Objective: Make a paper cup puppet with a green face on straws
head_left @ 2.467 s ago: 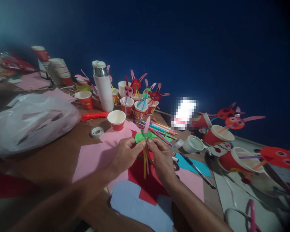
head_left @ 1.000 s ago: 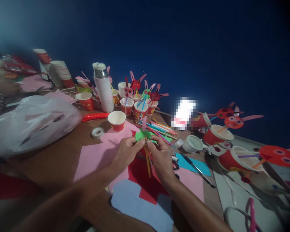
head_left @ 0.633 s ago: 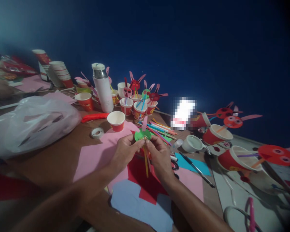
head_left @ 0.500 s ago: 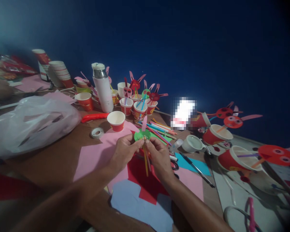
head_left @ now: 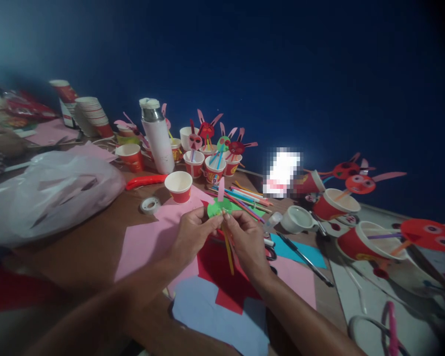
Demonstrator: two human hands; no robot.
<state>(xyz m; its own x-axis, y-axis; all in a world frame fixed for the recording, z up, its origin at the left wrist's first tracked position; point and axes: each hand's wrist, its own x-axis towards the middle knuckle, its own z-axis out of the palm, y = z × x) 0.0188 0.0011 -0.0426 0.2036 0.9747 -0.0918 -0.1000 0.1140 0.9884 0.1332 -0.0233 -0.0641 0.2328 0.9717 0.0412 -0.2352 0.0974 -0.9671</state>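
Green disc (head_left: 214, 207), two-hand pinch, centre of the frame.
On my feed, the left hand (head_left: 193, 226) is closed to a thumb-and-finger pinch on the disc's left edge; the right hand (head_left: 246, 238) is likewise closed on its lower right, thumb at the top of the yellow straw (head_left: 229, 253). The disc lies between the two thumbs, touching both, with the pink ear (head_left: 221, 190) upright above and the straw hanging below. I rate the disc as light, thin and easily creased, the straw as stiffer but liable to kink; I would specify light pressure at the rim or joint. Outward: red paper (head_left: 218, 269) beneath the hands, the white-rimmed cup (head_left: 178, 184) left of and above the disc, loose sticks (head_left: 252, 198) to its upper right.
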